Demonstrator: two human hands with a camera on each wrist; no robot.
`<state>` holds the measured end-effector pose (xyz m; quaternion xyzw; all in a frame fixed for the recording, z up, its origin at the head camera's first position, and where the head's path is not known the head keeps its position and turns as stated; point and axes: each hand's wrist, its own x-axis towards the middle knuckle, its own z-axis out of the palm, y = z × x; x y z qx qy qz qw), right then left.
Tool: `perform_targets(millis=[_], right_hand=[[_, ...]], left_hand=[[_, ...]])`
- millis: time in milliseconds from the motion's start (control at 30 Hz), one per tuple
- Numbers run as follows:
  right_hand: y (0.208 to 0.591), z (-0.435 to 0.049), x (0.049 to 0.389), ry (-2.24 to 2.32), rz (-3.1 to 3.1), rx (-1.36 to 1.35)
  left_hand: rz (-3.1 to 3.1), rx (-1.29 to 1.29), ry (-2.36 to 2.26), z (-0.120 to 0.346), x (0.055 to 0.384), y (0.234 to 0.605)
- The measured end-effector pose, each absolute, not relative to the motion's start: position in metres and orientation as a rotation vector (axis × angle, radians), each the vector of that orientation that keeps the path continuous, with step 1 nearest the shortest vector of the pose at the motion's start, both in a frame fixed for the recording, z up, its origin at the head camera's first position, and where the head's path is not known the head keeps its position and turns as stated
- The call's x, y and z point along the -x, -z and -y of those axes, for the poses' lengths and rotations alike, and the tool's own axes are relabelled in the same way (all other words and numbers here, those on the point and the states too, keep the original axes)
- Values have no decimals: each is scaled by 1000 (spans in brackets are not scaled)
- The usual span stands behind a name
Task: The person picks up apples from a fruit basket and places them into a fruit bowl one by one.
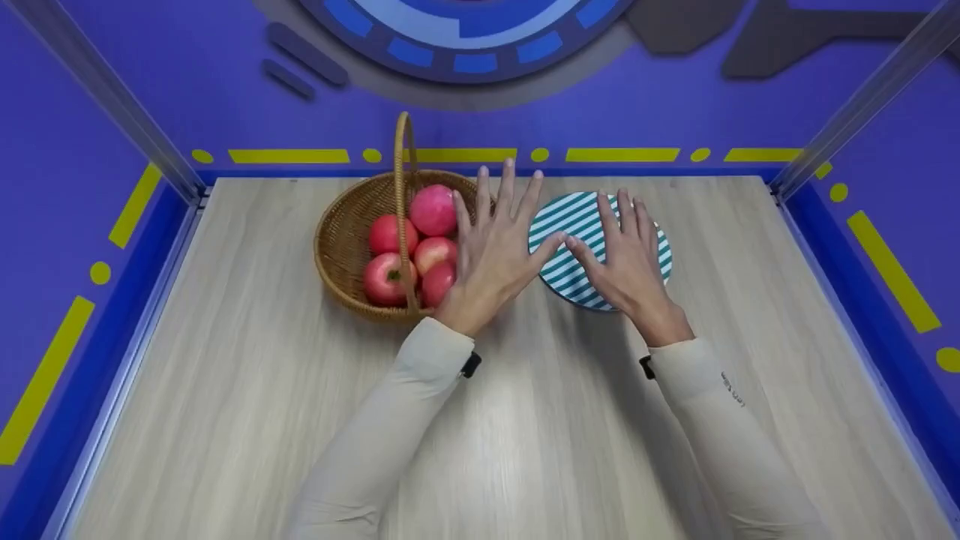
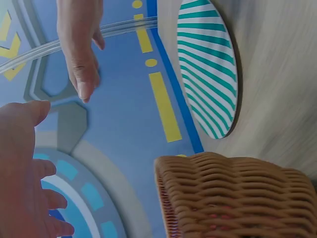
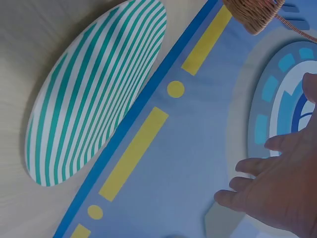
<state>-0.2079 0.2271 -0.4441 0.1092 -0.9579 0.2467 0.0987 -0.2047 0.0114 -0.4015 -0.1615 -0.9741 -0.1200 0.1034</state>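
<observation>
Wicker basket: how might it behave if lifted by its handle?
The wicker basket will probably keep its shape, since its weave looks thick and tight. It may swing or tip under its handle because the red fruits leave its left side bare. Being round, they could roll that way if it tilts.

Pale worktop (image 1: 240, 390) inside a purple-blue enclosure, walls far, left and right.
Worktop wood-grained, grain running near to far; diffuse bright patch toward near middle. Far wall (image 1: 652, 120): large round blue emblem (image 1: 476, 63) near centre, top out of view; dark grey angular shapes (image 1: 686, 26) to its right. Yellow dashes and dots (image 1: 289, 156) run low along far wall, left wall (image 1: 45, 150) and right wall (image 1: 915, 165), darker blue band (image 1: 881, 322) beneath. Metal posts (image 1: 112, 94) at both far corners; metal rail (image 1: 125, 367) along left edge.
</observation>
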Motion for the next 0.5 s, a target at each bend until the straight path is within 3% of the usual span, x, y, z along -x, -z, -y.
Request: perform_targets(millis=[500], right_hand=[[438,-211,210,-844,2791,-524]], left_hand=[[2624,623,570,9,188,355]])
